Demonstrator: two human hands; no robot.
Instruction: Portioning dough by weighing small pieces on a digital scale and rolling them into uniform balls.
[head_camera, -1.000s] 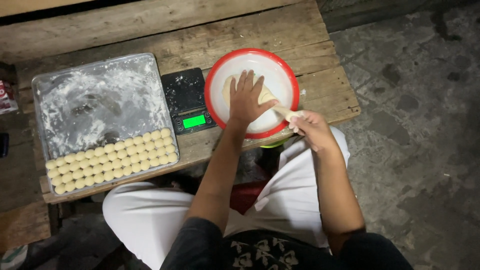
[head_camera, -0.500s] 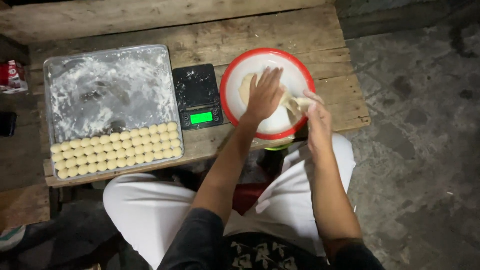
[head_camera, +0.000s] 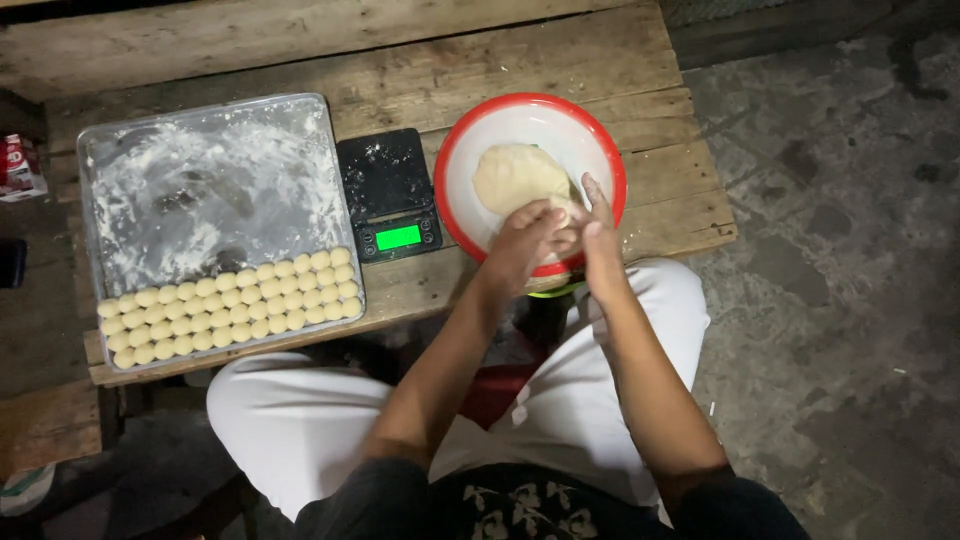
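A: Where the two hands meet, what is being held?

B: A small piece of dough (head_camera: 568, 238) is pressed between the left hand (head_camera: 525, 240) and the right hand (head_camera: 600, 235). The fingers of both hands are curled in close around it, so only a little bit of it can be seen. The hands are held over the near edge of the bowl.

A: What is seen in the bowl?

B: A big, pale lump of dough (head_camera: 515, 175) is laid inside the white bowl with a red rim (head_camera: 455, 150). The lump is found just behind the hands, and it cannot be told if it is touched by the fingers.

A: What is placed beside the bowl?

B: A small black kitchen scale (head_camera: 388, 192) is set just to the left of the bowl, with its green screen lit up. Some white flour is dusted on its top.

A: And further left?

B: A big metal tray (head_camera: 200, 190) is set there, and lots of flour is spread on it. Small round dough balls (head_camera: 230, 305) are lined up in neat rows along its near edge, each ball touching the next.

A: What is everything put on?

B: All of it is set on a rough wooden table (head_camera: 560, 60). White trousers (head_camera: 300, 420) are worn by the person, whose knees are tucked under the table edge. A grey stone floor (head_camera: 850, 250) is seen on the right.
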